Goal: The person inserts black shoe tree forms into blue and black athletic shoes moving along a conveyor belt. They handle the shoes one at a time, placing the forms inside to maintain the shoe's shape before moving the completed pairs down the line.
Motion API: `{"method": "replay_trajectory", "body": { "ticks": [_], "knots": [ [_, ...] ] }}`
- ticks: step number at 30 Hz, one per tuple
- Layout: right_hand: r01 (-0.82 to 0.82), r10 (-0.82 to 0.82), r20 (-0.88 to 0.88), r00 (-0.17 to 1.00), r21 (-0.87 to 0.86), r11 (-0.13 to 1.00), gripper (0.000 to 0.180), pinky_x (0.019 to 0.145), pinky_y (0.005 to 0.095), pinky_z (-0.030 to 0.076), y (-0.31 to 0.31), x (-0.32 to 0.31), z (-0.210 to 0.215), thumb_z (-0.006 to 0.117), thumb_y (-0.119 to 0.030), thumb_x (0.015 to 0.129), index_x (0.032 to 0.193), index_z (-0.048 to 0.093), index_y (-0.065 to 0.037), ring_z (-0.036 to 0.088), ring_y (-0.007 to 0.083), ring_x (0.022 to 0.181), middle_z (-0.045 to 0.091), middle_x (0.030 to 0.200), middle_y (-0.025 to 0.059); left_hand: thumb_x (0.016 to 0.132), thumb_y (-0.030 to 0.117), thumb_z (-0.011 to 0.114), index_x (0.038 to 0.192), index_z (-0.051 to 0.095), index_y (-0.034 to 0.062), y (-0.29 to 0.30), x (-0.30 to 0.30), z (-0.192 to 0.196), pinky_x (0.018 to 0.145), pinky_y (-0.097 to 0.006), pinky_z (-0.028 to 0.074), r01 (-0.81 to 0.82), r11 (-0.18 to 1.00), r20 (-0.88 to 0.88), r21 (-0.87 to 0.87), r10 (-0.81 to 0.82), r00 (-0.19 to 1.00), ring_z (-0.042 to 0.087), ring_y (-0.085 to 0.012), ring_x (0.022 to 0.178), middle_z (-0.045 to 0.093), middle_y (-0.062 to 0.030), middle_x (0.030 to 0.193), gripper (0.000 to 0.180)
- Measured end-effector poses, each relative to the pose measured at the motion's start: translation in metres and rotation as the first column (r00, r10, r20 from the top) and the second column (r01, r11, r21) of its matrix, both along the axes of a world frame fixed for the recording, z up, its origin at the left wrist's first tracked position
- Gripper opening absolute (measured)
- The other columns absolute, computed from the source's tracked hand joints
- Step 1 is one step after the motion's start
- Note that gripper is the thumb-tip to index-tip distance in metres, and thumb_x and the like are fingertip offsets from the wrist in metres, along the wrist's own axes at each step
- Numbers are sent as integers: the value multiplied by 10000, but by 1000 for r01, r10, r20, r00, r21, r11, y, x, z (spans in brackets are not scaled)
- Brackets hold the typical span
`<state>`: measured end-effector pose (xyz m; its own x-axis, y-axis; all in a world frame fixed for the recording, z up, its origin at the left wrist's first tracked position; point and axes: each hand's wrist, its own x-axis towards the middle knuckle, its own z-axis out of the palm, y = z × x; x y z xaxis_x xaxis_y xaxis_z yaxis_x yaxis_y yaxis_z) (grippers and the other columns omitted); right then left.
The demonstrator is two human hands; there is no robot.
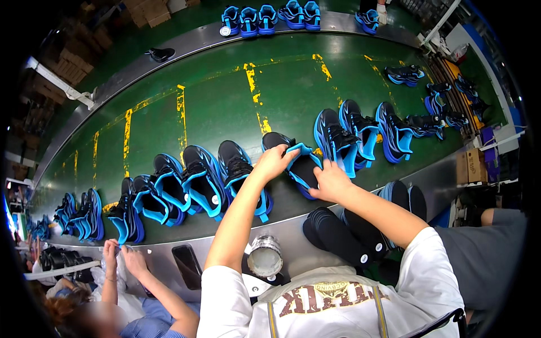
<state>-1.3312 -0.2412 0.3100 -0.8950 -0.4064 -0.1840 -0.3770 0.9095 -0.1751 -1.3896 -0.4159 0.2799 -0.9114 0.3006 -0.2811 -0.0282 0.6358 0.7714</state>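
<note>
A black sneaker with a light-blue lining is held between my two hands above the green belt, its opening spread toward me. My left hand grips the far left side of its collar. Closed on the near right edge is my right hand. What lies inside the shoe is too dark to make out. Just right of it stand several like sneakers, the nearest a black and blue sneaker. Left of my left forearm, another sneaker heads a row along the belt's near edge.
Stacks of black insoles lie on the metal ledge below my right arm. A round tub and a dark phone are on the ledge to the left. A co-worker's hands work nearby. More sneakers line the far ledge.
</note>
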Motion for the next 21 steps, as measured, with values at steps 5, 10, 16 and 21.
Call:
{"method": "replay_trajectory", "body": {
  "ticks": [5,10,16,21],
  "knots": [
    [-108,81,286,955,79,991,273,743,378,449,3,-8,2,565,-215,676,849,588,-6,528,321,826,543,863,210,796,391,547,940,553,-28,7,5,-17,655,-277,420,-170,961,87,218,155,984,539,-153,736,587,-99,795,443],
    [-210,211,205,956,-28,977,163,729,381,456,8,-7,-17,493,-82,698,781,617,-16,522,308,829,522,862,189,810,362,544,928,551,-51,7,5,-27,664,-241,401,-273,886,189,376,215,958,496,-104,752,571,-62,804,429],
    [-186,187,80,979,-22,982,163,699,367,476,-8,-26,-63,507,-91,704,785,605,10,532,290,838,518,880,179,811,364,529,888,566,-44,9,5,-22,530,-255,391,-250,902,91,351,233,968,497,-107,596,546,-77,634,418],
    [-257,218,288,932,105,961,169,684,364,469,-19,-30,-48,525,-101,655,724,622,19,553,304,759,545,846,203,837,395,454,902,572,17,6,8,-26,577,-323,420,-178,946,57,271,169,984,557,-228,616,561,-133,651,402]
  ]
}}
